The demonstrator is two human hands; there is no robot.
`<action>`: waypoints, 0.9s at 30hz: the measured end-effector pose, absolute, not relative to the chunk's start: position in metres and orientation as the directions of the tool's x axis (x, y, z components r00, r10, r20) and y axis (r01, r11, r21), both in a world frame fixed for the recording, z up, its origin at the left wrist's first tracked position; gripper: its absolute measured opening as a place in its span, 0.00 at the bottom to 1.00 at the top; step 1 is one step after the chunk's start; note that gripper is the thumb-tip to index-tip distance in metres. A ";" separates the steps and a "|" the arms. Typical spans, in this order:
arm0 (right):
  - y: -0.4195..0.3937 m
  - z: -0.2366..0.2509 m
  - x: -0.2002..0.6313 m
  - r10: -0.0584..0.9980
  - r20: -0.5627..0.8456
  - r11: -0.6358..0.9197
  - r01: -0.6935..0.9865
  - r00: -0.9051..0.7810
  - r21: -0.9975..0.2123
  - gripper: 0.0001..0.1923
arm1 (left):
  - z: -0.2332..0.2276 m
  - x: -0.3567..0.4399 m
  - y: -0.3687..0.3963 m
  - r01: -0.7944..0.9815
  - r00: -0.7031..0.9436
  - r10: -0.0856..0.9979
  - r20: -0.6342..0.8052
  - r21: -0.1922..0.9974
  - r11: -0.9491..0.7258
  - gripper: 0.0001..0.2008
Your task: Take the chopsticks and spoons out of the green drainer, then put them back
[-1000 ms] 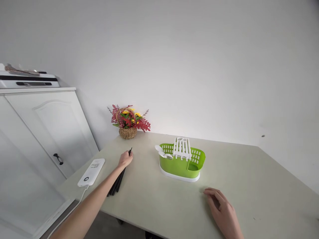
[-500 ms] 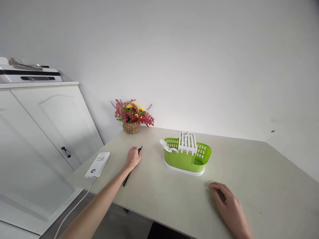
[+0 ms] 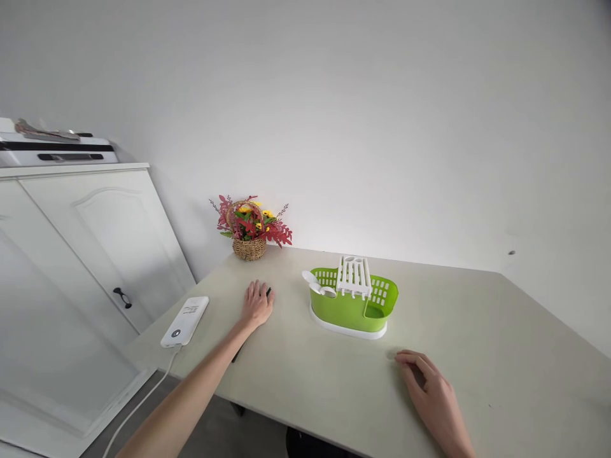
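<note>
My left hand [image 3: 258,305] lies palm down on the beige table [image 3: 334,388], covering thin black sticks [image 3: 237,353]. One dark tip pokes out by the fingers and the other end shows under my forearm. A green plastic cutlery holder [image 3: 353,312] on a white base stands just right of that hand, with a white rack insert and white spoons [image 3: 317,287] in it. My right hand [image 3: 429,394] rests on the table near the front edge with loosely curled fingers and holds nothing.
A wicker basket of red and yellow flowers [image 3: 250,228] stands at the back by the wall. A white power bank [image 3: 185,321] with a cable lies at the table's left edge. A white cabinet [image 3: 86,254] with an appliance on top stands at the left.
My left hand has moved right toward the green holder and lowered flat onto the table with the black sticks. The right hand has stayed in place. The view shifted slightly.
</note>
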State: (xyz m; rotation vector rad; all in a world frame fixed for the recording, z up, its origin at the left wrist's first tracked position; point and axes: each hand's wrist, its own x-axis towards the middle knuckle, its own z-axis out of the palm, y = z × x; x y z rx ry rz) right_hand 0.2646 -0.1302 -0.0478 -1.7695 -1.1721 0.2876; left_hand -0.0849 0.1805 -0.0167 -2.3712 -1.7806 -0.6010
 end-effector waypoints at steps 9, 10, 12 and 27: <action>-0.129 -0.049 0.265 0.819 0.297 -0.044 0.571 0.490 -0.820 0.16 | 0.077 -0.011 0.120 0.445 0.384 0.640 0.665 0.474 -0.760 0.20; -0.129 -0.049 0.265 0.821 0.294 -0.045 0.568 0.490 -0.822 0.16 | 0.086 -0.001 0.112 0.389 0.411 0.615 0.673 0.481 -0.786 0.20; -0.130 -0.049 0.266 0.827 0.281 -0.051 0.564 0.486 -0.824 0.16 | 0.099 0.015 0.099 0.334 0.465 0.569 0.678 0.461 -0.822 0.20; -0.128 -0.045 0.261 0.839 0.271 -0.031 0.540 0.471 -0.841 0.16 | 0.100 0.046 0.099 0.387 0.693 0.386 0.608 0.138 -0.912 0.20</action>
